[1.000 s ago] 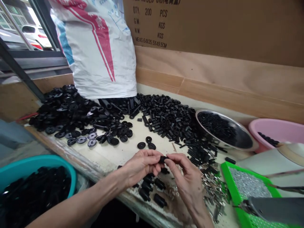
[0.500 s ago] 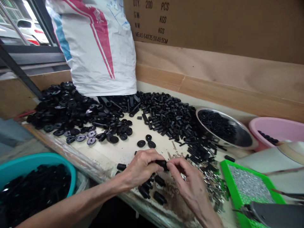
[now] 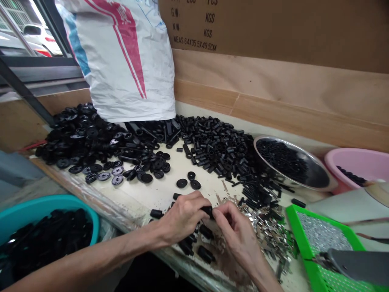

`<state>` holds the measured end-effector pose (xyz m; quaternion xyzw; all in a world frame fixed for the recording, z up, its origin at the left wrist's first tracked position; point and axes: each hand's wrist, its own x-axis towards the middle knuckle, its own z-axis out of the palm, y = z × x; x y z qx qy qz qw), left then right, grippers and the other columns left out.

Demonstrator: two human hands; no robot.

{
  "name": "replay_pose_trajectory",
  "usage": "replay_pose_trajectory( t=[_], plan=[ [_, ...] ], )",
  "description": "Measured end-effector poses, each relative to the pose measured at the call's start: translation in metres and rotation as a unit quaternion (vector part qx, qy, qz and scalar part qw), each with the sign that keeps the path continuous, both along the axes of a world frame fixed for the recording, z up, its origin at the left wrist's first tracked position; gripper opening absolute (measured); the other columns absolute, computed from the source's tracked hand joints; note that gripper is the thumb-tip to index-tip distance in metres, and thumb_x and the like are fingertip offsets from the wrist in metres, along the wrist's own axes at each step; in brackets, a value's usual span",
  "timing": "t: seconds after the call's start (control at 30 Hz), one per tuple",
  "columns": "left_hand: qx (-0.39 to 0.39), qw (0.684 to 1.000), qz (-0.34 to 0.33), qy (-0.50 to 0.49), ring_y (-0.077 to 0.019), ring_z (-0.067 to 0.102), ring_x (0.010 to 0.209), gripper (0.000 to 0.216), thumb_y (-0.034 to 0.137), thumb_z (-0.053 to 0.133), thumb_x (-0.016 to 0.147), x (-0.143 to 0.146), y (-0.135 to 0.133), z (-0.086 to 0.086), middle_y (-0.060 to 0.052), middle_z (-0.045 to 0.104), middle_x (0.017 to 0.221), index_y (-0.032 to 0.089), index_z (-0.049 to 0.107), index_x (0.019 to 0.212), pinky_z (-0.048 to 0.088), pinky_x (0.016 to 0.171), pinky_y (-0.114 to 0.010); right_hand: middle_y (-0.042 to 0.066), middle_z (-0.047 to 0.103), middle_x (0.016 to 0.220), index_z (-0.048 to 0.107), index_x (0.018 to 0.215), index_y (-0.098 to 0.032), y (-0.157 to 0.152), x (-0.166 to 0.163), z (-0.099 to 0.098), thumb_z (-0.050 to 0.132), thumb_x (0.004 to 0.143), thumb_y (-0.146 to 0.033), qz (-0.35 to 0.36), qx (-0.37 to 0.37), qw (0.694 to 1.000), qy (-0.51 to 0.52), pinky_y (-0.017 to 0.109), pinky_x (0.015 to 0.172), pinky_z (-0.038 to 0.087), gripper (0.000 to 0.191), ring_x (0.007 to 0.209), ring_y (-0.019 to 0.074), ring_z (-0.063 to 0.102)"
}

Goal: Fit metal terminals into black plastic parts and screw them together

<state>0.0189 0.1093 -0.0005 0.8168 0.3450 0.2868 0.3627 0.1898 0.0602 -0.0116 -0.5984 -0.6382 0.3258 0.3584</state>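
While both hands come together over the cream desk (image 3: 164, 182), the work sits at the fingertips. At far left, a teal plastic basin (image 3: 45, 200) holds a heap of black moulded parts (image 3: 45, 239), and farther back black plastic discs (image 3: 82, 138) spread across the desk below a white woven sack (image 3: 121, 61). The left hand (image 3: 182, 217) has its grip closed around one end of a short black plastic cylinder (image 3: 208, 211), and the right hand (image 3: 234, 231) pinches the other end, so the piece sits between them, mostly hidden by the fingers, just above the desk. More black cylinders (image 3: 206, 254) lie beneath and beside the hands, with another (image 3: 156, 213) just left of the left hand. To the right, bright metal clips (image 3: 267, 231) scatter toward a green mesh tray (image 3: 299, 239) heaped with fine grey pieces (image 3: 322, 231), and a grey-handled tool (image 3: 355, 265) reaches over its near corner. Farther back, a drift of black tubes (image 3: 219, 150) runs up to a steel bowl (image 3: 319, 160) filled with more of them, and a pink basin (image 3: 358, 160) stands beyond. The step in hand looks like close two-handed work on this one piece; with both grips closed on it, any next move calls for one to loosen first.
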Motion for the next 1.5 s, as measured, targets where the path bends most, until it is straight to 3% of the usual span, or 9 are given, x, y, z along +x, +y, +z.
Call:
replay_pose_trajectory(
  t=[0.13, 0.27, 0.33, 0.43, 0.53, 0.73, 0.9, 1.2, 1.5],
  plan=[
    [-0.061, 0.998, 0.018, -0.021, -0.013, 0.055, 0.077, 0.019, 0.01, 0.055, 0.079, 0.002, 0.003, 0.0, -0.002, 0.059, 0.085, 0.016, 0.067, 0.092, 0.043, 0.069, -0.022, -0.003, 0.051, 0.066, 0.049, 0.078, -0.021, 0.0, 0.002, -0.002, 0.043, 0.093, -0.038, 0.015, 0.007, 1.0, -0.004, 0.023, 0.054, 0.036, 0.024, 0.058, 0.0125, 0.048],
    [-0.31, 0.946, -0.047, -0.077, -0.0115, 0.052, 0.057, 0.021, 0.022, 0.06, 0.076, 0.001, 0.011, 0.002, 0.0, 0.056, 0.069, 0.013, 0.065, 0.095, 0.041, 0.051, -0.022, -0.001, 0.055, 0.072, 0.049, 0.078, -0.021, -0.001, 0.01, 0.002, 0.043, 0.093, -0.031, 0.064, 0.05, 0.996, -0.047, 0.024, 0.063, 0.038, 0.02, 0.064, 0.0126, 0.051],
    [-0.362, 0.925, -0.051, -0.103, -0.0117, 0.051, 0.054, 0.023, 0.023, 0.061, 0.076, 0.002, 0.01, 0.002, 0.0, 0.055, 0.065, 0.011, 0.064, 0.096, 0.04, 0.048, -0.022, -0.002, 0.054, 0.07, 0.05, 0.078, -0.021, -0.002, 0.01, 0.003, 0.043, 0.093, -0.031, 0.058, 0.056, 0.996, -0.042, 0.023, 0.059, 0.037, 0.019, 0.061, 0.012, 0.049],
    [-0.183, 0.979, 0.003, -0.092, -0.0127, 0.054, 0.066, 0.016, 0.015, 0.06, 0.075, 0.006, 0.004, 0.001, -0.002, 0.059, 0.075, 0.014, 0.068, 0.09, 0.043, 0.059, -0.023, -0.004, 0.049, 0.063, 0.049, 0.077, -0.021, -0.002, 0.006, -0.001, 0.043, 0.093, -0.033, 0.023, 0.046, 0.999, -0.015, 0.022, 0.051, 0.034, 0.021, 0.055, 0.0113, 0.045],
    [-0.02, 0.998, 0.023, -0.054, -0.0134, 0.056, 0.077, 0.021, 0.006, 0.055, 0.077, 0.008, 0.003, -0.002, -0.004, 0.061, 0.085, 0.015, 0.069, 0.09, 0.043, 0.069, -0.022, -0.004, 0.048, 0.062, 0.048, 0.078, -0.021, 0.0, 0.002, -0.009, 0.041, 0.094, -0.038, -0.002, 0.022, 1.0, -0.01, 0.022, 0.049, 0.034, 0.025, 0.053, 0.0112, 0.045],
    [-0.023, 0.998, 0.025, 0.052, -0.0156, 0.058, 0.084, 0.023, 0.014, 0.054, 0.081, 0.004, 0.027, -0.013, -0.001, 0.065, 0.091, 0.021, 0.067, 0.1, 0.042, 0.074, -0.024, -0.002, 0.053, 0.064, 0.053, 0.082, -0.021, 0.017, 0.002, -0.019, 0.038, 0.095, -0.037, 0.011, 0.008, 0.998, -0.062, 0.023, 0.052, 0.037, 0.026, 0.057, 0.0135, 0.049],
    [0.002, 0.991, 0.006, 0.134, -0.0181, 0.053, 0.09, 0.024, 0.019, 0.053, 0.083, 0.001, 0.043, -0.018, -0.002, 0.061, 0.09, 0.022, 0.063, 0.105, 0.041, 0.079, -0.027, 0.004, 0.063, 0.085, 0.061, 0.088, -0.02, 0.031, 0.012, -0.02, 0.04, 0.093, -0.028, 0.015, 0.047, 0.994, -0.095, 0.031, 0.076, 0.043, 0.023, 0.081, 0.0186, 0.058],
    [0.039, 0.978, -0.035, 0.203, -0.0204, 0.042, 0.089, 0.017, 0.009, 0.054, 0.075, 0.002, 0.048, -0.029, -0.004, 0.051, 0.089, 0.019, 0.062, 0.086, 0.033, 0.083, -0.034, 0.004, 0.066, 0.09, 0.062, 0.094, -0.02, 0.03, 0.048, -0.026, 0.039, 0.095, -0.031, -0.031, 0.069, 0.985, -0.155, 0.029, 0.077, 0.046, 0.025, 0.083, 0.0176, 0.062],
    [0.06, 0.963, -0.116, 0.236, -0.0186, 0.047, 0.083, 0.02, 0.012, 0.044, 0.084, -0.001, 0.047, -0.006, -0.004, 0.054, 0.082, 0.019, 0.062, 0.082, 0.035, 0.079, -0.03, 0.007, 0.062, 0.09, 0.061, 0.093, -0.02, 0.056, 0.067, -0.032, 0.041, 0.092, -0.024, -0.134, 0.103, 0.939, -0.3, 0.03, 0.069, 0.042, 0.02, 0.078, 0.0196, 0.06]
  ],
)
